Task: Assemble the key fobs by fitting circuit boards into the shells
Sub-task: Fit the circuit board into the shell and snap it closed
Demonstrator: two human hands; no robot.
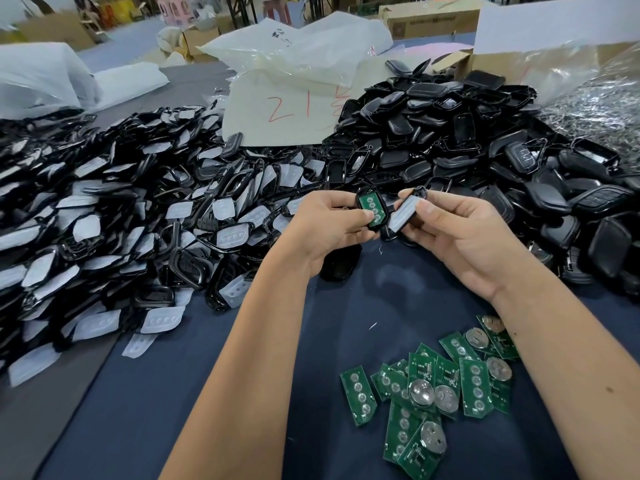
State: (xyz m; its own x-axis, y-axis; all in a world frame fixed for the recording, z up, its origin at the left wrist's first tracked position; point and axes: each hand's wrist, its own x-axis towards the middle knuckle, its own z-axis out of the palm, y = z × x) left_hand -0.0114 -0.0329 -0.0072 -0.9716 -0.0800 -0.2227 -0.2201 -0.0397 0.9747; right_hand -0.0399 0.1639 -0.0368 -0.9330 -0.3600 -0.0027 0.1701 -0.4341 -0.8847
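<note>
My left hand (325,223) holds a black shell half (364,196) with a green circuit board (372,209) seated inside it, thumb pressing on the board. My right hand (460,233) grips a second black shell half with a translucent button pad (403,213), tilted toward the first one; the two halves nearly touch. Both are held above the dark blue table cloth (242,393). A loose heap of green circuit boards (429,386) with round battery clips lies near my right forearm.
A big pile of shell halves with white pads (104,220) fills the left. A pile of plain black shells (485,140) rises at the back right. Behind them lie plastic bags (298,53), a marked white bag (284,116) and cardboard boxes (433,19).
</note>
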